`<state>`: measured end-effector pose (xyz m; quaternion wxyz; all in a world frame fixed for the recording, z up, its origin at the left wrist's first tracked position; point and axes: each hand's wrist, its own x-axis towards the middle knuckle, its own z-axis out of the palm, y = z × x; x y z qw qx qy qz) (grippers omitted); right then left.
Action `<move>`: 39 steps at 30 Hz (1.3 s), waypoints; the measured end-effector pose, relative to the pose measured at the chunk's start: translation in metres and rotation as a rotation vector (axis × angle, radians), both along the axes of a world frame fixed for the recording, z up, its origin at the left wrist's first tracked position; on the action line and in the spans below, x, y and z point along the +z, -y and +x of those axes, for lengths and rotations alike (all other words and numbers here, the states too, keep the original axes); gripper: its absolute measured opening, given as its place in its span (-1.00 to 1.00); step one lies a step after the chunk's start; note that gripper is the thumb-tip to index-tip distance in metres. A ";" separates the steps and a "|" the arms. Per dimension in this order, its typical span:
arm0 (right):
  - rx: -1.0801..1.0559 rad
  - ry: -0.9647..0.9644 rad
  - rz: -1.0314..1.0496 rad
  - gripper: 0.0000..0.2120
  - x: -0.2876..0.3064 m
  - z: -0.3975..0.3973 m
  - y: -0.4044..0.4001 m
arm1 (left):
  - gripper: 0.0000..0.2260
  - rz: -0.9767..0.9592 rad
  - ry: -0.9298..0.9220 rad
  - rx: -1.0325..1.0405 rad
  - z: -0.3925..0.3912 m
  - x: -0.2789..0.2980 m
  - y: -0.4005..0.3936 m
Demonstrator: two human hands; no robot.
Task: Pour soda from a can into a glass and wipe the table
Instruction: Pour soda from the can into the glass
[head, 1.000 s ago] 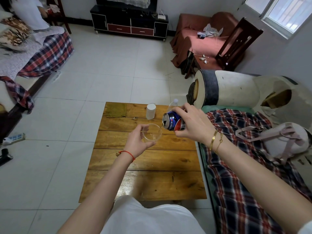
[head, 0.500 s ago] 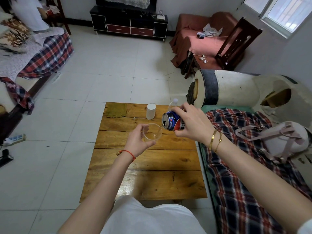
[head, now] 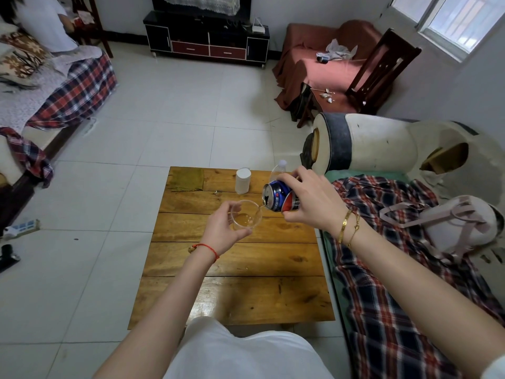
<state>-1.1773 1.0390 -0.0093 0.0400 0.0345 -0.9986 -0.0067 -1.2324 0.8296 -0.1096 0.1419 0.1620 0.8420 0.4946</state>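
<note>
From my head camera, looking down, my left hand is curled around a clear glass, thumb on the near side and fingers wrapped round the far side, holding it above the wooden table. A little pale liquid sits in the bottom of the glass. My right hand grips a blue soda can from above, fingers over its top side and thumb underneath, with the can tipped over so its opened end faces left and down. The can's lip is just at the glass's right rim, and a thin stream runs from it into the glass. I wear a red string bracelet on my left wrist and two gold bracelets on my right. On the far part of the table an olive-green cloth lies flat near the left corner, a white cylindrical container stands upright to its right, and a clear plastic bottle with a white cap stands just behind my right hand, partly hidden by it. To the right of the table is a sofa draped with a plaid blanket, with a pale pink bag lying on it. My white-clad knee shows at the bottom edge.
</note>
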 end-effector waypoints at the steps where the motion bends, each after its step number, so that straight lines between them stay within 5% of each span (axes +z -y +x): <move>1: -0.001 -0.001 -0.002 -0.35 0.000 0.000 0.000 | -0.41 -0.002 0.000 0.000 0.000 0.000 0.000; 39: 0.001 0.015 0.008 -0.34 0.001 0.001 0.003 | -0.41 -0.018 -0.015 -0.005 0.001 -0.005 -0.003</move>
